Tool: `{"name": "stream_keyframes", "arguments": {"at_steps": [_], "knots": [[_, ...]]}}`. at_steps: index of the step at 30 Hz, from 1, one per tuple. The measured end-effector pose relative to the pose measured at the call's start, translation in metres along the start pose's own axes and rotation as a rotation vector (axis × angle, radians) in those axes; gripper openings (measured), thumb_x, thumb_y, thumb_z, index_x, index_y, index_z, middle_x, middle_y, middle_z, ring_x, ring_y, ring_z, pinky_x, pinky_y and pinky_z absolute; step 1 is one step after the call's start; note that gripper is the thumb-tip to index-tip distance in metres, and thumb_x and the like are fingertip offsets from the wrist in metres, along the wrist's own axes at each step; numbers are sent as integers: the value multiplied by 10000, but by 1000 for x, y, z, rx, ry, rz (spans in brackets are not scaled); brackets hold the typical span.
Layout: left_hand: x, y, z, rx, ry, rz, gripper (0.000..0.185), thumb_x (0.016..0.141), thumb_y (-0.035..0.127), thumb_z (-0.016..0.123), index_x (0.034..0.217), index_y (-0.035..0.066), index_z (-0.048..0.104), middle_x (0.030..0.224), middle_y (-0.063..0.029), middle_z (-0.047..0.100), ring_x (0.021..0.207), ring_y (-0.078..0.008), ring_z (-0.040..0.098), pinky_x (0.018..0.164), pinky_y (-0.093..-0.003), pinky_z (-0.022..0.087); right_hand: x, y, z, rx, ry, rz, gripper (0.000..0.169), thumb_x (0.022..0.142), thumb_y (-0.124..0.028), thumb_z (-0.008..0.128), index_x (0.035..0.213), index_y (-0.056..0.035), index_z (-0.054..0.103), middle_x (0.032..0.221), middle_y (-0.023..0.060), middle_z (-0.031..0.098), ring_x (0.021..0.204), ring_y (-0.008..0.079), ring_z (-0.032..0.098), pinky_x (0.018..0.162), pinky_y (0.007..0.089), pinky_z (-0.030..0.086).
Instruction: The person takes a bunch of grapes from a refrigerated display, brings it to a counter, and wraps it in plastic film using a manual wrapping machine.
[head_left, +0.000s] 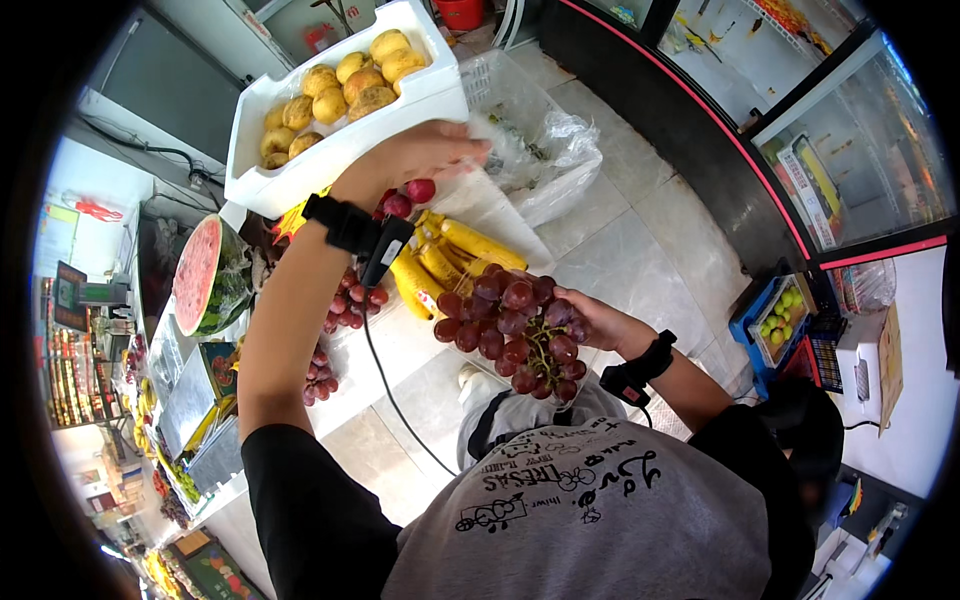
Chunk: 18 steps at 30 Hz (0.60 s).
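Note:
My right hand (600, 319) holds up a large bunch of red grapes (517, 330), which seems to rest in a clear plastic tray, near my body. My left hand (420, 154) reaches across in front of a white foam box (442, 94) of yellow-brown fruit; its fingers are blurred, and whether they touch anything I cannot tell. Just below that hand lie a few loose red grapes (409, 196). Yellow bananas (450, 259) rest on the white counter between my hands. More bunches of red grapes (352, 304) lie beside my left forearm.
A basket lined with a clear plastic bag (551, 161) stands beyond the counter, with green scraps inside. A cut watermelon (201, 277) sits at left. A blue crate (750, 337) with green fruit stands at right, near a glass-fronted display case (855, 157). A cable hangs from my left wrist.

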<state>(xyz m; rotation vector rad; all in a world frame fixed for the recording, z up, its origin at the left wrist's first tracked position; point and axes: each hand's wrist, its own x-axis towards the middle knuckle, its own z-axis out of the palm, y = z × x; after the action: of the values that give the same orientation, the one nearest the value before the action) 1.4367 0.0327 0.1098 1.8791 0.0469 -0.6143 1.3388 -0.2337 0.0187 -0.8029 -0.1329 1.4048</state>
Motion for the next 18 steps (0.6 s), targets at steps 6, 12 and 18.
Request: {"name": "stream_keyframes", "arguments": {"at_steps": [6, 12, 18], "knots": [[10, 1, -5, 675, 392, 18, 737, 744, 409, 572, 1223, -82, 301, 1201, -228, 429, 1105, -281, 441, 890, -305, 372, 1, -16, -35, -2, -56, 74, 478, 904, -335, 309, 1334, -152, 211, 1270, 57, 381, 1119, 160, 420, 903, 304, 383], [-68, -8, 10, 559, 150, 46, 341, 827, 212, 493, 1084, -12, 506, 925, -115, 599, 861, -203, 560, 778, -261, 419, 28, -20, -55, 13, -59, 199, 484, 891, -354, 346, 1306, -119, 262, 1203, 66, 440, 1047, 145, 475, 865, 294, 410], [-189, -76, 55, 126, 348, -46, 362, 892, 187, 408, 1233, 65, 396, 1124, -71, 502, 935, -140, 504, 766, -269, 432, 60, -24, 3, -54, -86, 258, 449, 882, -335, 392, 1235, -59, 351, 1110, 52, 497, 972, 132, 512, 823, 275, 429]]}}
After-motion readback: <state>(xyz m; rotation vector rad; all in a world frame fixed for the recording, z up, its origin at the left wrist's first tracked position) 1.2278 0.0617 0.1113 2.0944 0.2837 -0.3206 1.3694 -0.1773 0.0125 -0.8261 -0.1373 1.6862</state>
